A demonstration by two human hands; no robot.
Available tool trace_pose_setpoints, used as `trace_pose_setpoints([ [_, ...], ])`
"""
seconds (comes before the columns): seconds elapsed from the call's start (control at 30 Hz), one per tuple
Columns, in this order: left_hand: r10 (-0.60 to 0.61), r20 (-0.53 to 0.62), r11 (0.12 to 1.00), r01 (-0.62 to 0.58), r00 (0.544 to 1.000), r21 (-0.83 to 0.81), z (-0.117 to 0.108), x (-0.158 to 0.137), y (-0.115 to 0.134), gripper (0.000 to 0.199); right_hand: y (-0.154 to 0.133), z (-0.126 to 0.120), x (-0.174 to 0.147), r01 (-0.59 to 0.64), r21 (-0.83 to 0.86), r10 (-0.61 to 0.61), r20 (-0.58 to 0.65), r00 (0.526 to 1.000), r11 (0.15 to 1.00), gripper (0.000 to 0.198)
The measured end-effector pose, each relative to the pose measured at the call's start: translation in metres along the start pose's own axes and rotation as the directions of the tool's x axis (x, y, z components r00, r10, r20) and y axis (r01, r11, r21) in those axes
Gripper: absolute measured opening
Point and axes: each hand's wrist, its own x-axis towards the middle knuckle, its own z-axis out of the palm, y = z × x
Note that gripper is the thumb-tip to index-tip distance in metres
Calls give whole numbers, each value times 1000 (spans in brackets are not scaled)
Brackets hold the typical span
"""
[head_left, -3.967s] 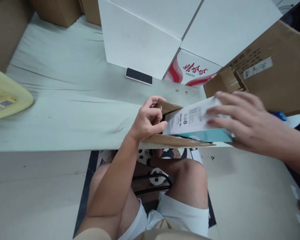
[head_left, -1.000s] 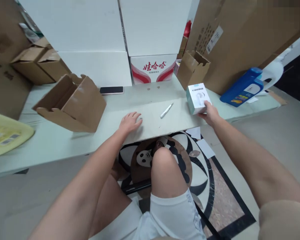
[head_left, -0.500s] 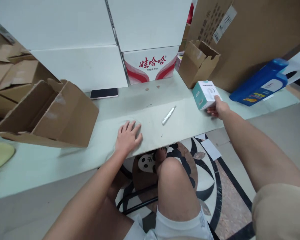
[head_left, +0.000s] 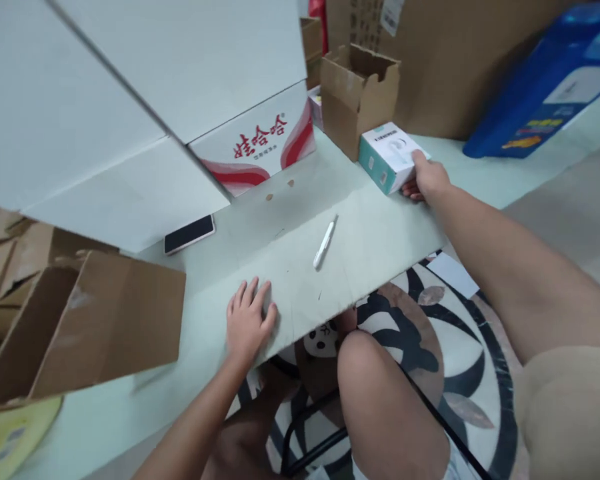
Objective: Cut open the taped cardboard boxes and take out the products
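Note:
My right hand [head_left: 427, 177] grips a small white and teal box [head_left: 387, 152] by its right end, thumb on top and fingers underneath. The box is at the table's right side, close in front of an open brown carton [head_left: 357, 100]. My left hand [head_left: 250, 320] lies flat on the pale tabletop [head_left: 285, 267] near its front edge, fingers spread, holding nothing. Between the two hands a white pen-like tool [head_left: 325, 242] rests on the table.
A phone [head_left: 189, 234] lies by the stacked white boxes [head_left: 260, 143]. On the left stands a larger open carton [head_left: 110, 323] beside a yellow item [head_left: 23, 433]. A blue bottle [head_left: 545, 87] leans at the far right, near a big brown carton [head_left: 440, 60].
The view has turned to the right and tilted. My right hand still holds the small box by the open carton, and my left hand stays flat on the table.

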Motion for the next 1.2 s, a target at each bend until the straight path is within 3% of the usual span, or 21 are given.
trace_pose_setpoints([
  [0.13,30,-47,999,-30,998,18,5,3,-10,53,13,4,13,74,31,-72,-44,996,997,62],
  [0.27,57,-101,998,-57,993,-1,10,6,-21,53,26,7,12,224,-115,-242,-188,952,968,46],
  [0.43,69,-119,997,-70,991,-10,13,10,-31,51,31,6,-1,385,-282,-413,-45,910,879,39],
  [0.7,54,-113,999,-54,992,10,12,11,-38,50,27,2,-2,414,-237,-407,79,910,879,32],
  [0.97,9,-88,1000,-9,996,6,8,11,-28,51,29,8,0,451,-285,-439,108,892,846,24],
  [1.2,18,-81,1000,-17,997,9,8,8,-18,54,33,11,-4,495,-357,-490,112,864,792,36],
])
